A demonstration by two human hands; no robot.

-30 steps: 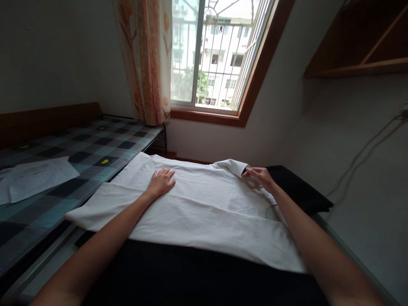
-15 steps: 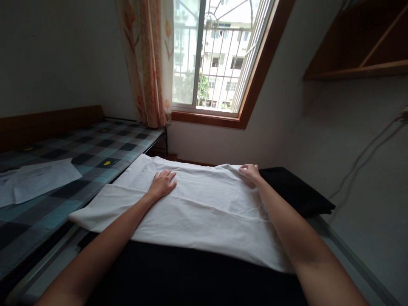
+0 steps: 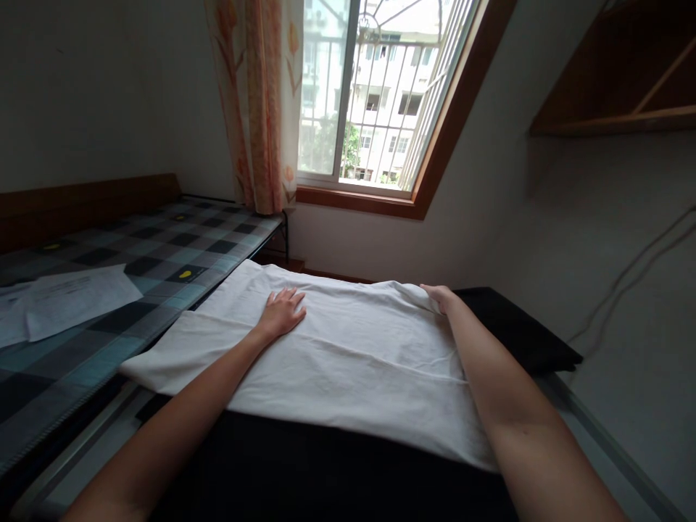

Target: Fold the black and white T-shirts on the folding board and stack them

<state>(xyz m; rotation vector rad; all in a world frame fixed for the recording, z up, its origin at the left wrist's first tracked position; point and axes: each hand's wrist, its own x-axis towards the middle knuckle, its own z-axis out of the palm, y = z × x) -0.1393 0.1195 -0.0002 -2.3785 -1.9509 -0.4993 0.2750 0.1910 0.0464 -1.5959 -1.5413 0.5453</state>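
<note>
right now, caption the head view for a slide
Left hand resting on white cloth, right hand at its far right corner.

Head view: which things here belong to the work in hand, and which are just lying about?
In the work:
- white cloth, spread out
- left hand, flat on the cloth
- right hand, at the cloth's far right edge

Just lying about:
- papers on the checked mattress
- black item beyond the right forearm, apparently unused
</note>
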